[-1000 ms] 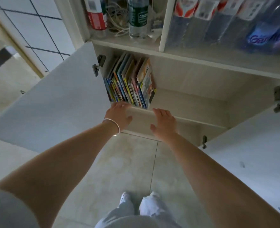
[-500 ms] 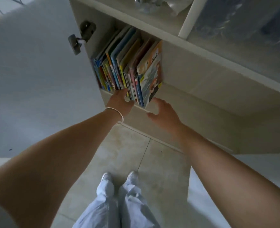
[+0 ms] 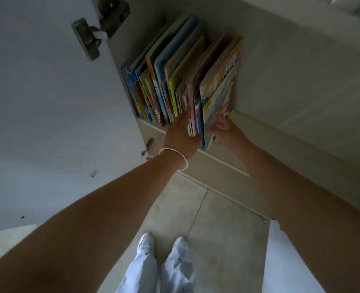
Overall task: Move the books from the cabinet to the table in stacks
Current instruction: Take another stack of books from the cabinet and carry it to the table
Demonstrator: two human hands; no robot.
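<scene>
We count two hands: the left hand and the right hand, both at the books. How many books we can't say exactly (the thin spines blur together), but well over a dozen stand in one row. One bracelet, on the left wrist. One door in full view, with one large hinge. Two shoes.

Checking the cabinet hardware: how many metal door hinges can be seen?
2: a grey metal hinge at the top of the open white door, and a smaller metal hinge lower down, left of the bracelet wrist. Others may be out of view.
</scene>
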